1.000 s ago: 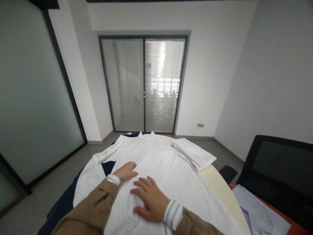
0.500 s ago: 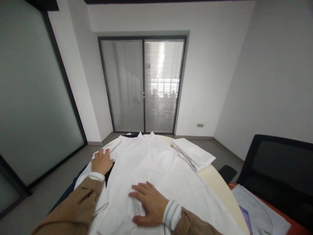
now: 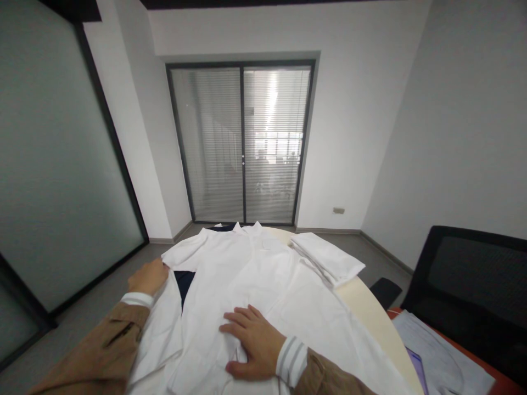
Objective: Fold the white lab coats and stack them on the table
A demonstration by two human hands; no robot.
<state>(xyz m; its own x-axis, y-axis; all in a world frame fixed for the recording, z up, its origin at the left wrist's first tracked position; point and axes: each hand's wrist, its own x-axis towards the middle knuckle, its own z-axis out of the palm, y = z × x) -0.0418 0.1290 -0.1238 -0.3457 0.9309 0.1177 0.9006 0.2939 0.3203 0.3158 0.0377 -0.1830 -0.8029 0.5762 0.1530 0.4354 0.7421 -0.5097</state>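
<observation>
A long white collared shirt lies spread over the table, its collar at the far end. My left hand is at the outer edge of the shirt's left sleeve, its fingers curled closed on the cloth there; the fingertips are partly hidden. Flat on the lower middle of the shirt rests my right hand, fingers spread and holding nothing. The other sleeve lies folded at the right. Dark cloth shows between the left sleeve and the body.
The round cream table's edge curves along the right. Beyond it stand a black mesh chair and an orange surface with papers and a purple-edged object. A glass partition with blinds is ahead.
My left hand has moved left and slightly down, from lying on the sleeve to its outer edge, where its fingers are now curled. My right hand has stayed in place.
</observation>
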